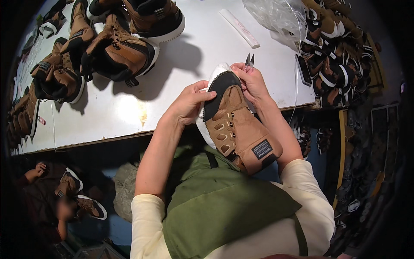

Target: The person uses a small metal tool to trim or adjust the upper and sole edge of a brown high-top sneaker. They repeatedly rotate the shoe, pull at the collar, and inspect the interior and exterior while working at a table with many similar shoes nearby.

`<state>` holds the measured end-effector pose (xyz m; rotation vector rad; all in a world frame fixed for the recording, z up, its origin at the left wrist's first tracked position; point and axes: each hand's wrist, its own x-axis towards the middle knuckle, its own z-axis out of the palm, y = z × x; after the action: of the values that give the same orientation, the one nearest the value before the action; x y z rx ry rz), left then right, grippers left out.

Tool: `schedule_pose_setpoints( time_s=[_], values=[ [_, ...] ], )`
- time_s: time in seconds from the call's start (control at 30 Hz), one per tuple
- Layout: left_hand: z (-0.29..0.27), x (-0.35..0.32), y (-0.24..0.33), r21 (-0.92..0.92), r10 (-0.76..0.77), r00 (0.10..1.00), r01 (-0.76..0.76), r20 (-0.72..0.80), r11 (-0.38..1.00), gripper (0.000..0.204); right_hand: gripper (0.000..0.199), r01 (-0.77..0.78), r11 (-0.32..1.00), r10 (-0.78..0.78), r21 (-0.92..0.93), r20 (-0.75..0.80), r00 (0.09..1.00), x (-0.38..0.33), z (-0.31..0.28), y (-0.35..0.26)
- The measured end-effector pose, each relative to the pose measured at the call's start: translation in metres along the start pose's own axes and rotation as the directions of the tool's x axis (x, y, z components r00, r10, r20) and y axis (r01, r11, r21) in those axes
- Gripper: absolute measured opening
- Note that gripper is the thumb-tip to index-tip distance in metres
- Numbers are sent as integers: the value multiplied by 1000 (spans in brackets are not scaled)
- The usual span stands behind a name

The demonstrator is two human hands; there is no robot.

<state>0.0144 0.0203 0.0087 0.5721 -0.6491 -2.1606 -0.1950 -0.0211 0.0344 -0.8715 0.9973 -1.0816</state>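
Note:
A brown hiking shoe with a black toe cap and white sole is held up in front of my green apron, toe away from me. My left hand grips the shoe's left edge near the toe, its thumb on the black cap. On the opposite side, my right hand pinches the toe edge. Small thread snips are tucked in that same right hand, their pointed blades sticking up past the fingers. The right fingertips are partly hidden behind the shoe.
Several brown shoes stand on the left of the white table. A white strip and clear plastic bag lie at the back, a phone at the right edge. Shoes pile up beyond. Another person's hand shows lower left.

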Motion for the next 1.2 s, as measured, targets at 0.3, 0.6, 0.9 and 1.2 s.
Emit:
schedule_pose_setpoints(
  time_s=[0.3,0.6,0.9,1.2],
  values=[
    [2,0,1,-60,-11,999,9,-33,998,28,13,-41,999,41,16,0,999,8,-4,5],
    [-5,9,-13,781,540,808,-173,-236,600,41,14,-49,998,50,27,-60,997,12,-6,11],
    [32,-8,-26,914,702,694,-168,-156,369,18,20,-47,999,47,0,-40,998,8,-3,8],
    [37,-3,-42,942,762,644,-207,-71,263,13,26,-108,888,206,-447,176,963,-14,14,-33]
  ],
)
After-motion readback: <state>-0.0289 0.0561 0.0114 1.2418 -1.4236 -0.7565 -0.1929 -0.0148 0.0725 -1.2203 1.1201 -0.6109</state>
